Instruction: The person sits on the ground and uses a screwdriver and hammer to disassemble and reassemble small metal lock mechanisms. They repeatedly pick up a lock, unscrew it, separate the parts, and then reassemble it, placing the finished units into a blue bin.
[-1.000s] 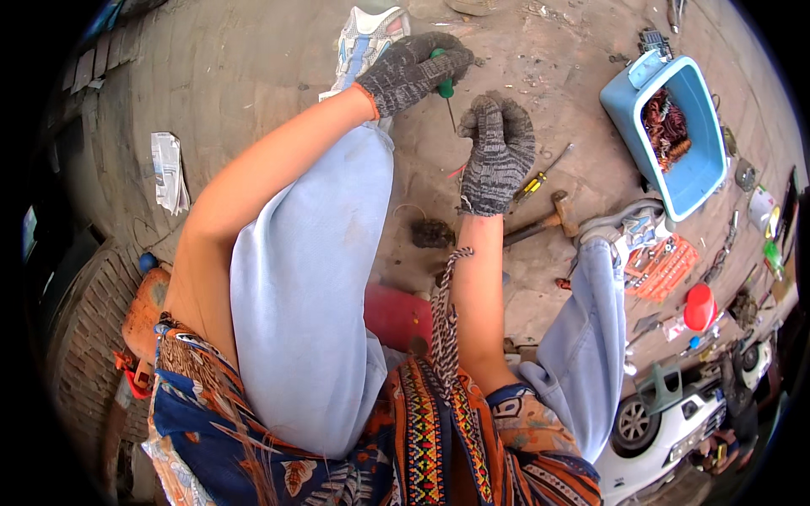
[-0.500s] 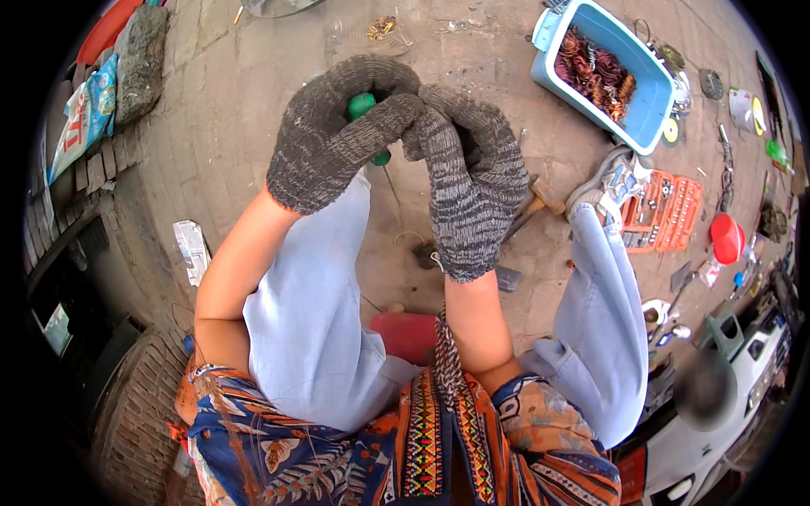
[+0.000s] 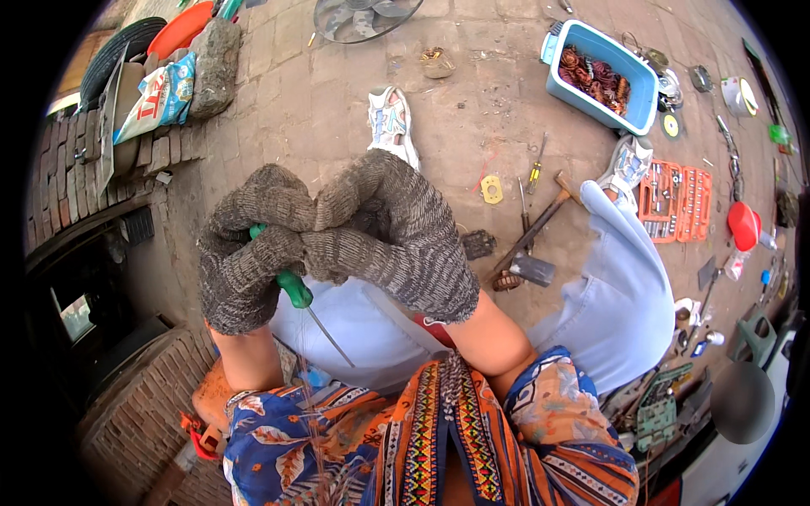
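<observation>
My left hand [image 3: 253, 261], in a grey knitted glove, is closed around a screwdriver with a green handle [image 3: 295, 289]. The screwdriver's thin shaft slants down and to the right over my light-blue trouser leg. My right hand [image 3: 401, 240], gloved alike, has its fingers curled and pressed against the left fingertips. Whatever those pinched fingers hold, if anything, is hidden by the gloves. Both hands hang above my left knee. A long-handled hammer [image 3: 540, 226] lies on the paving to the right of my right hand, beside a dark block [image 3: 532, 270].
A light-blue tub [image 3: 553, 84] holds copper-coloured wire coils [image 3: 595, 80] at the far right. Near my right shoe sits an orange socket case [image 3: 675, 201]. A yellow plate [image 3: 491, 190] and a yellow-handled screwdriver [image 3: 535, 171] lie ahead. A fan blade [image 3: 364, 15] is at the far edge.
Both hands have come lower, nearer my body and leftward in view. The screwdriver's shaft now shows more plainly below the left glove. My left shoe and more of the ground have come into sight.
</observation>
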Action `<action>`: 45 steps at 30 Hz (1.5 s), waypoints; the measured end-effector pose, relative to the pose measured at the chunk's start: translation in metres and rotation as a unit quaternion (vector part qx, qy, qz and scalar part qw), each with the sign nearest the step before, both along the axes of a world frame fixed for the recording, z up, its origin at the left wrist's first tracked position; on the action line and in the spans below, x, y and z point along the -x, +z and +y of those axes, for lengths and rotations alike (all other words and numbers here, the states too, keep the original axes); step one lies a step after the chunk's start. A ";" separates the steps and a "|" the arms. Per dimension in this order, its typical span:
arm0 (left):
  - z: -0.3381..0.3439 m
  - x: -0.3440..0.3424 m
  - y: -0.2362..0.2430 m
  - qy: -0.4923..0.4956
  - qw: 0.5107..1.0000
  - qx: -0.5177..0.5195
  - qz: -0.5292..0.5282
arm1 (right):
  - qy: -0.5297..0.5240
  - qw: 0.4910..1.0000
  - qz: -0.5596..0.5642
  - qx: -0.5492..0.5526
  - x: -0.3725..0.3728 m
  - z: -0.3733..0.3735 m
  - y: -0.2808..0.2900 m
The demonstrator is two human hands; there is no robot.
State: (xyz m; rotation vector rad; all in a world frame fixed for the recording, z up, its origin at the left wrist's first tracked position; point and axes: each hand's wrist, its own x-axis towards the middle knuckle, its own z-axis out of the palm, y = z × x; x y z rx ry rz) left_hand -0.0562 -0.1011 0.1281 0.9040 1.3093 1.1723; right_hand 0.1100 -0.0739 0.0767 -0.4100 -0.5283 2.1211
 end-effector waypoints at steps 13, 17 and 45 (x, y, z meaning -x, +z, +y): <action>-0.018 -0.002 0.004 0.257 0.922 -0.039 -0.287 | 0.050 0.467 -0.797 -0.380 -0.020 0.131 -0.372; -0.026 -0.005 0.010 0.275 0.931 -0.005 -0.238 | 0.117 0.364 -0.780 -0.496 -0.023 0.154 -0.406; 0.001 -0.087 -0.013 0.038 0.986 -0.049 -0.152 | -0.218 0.976 -0.029 0.010 -0.096 -0.007 0.023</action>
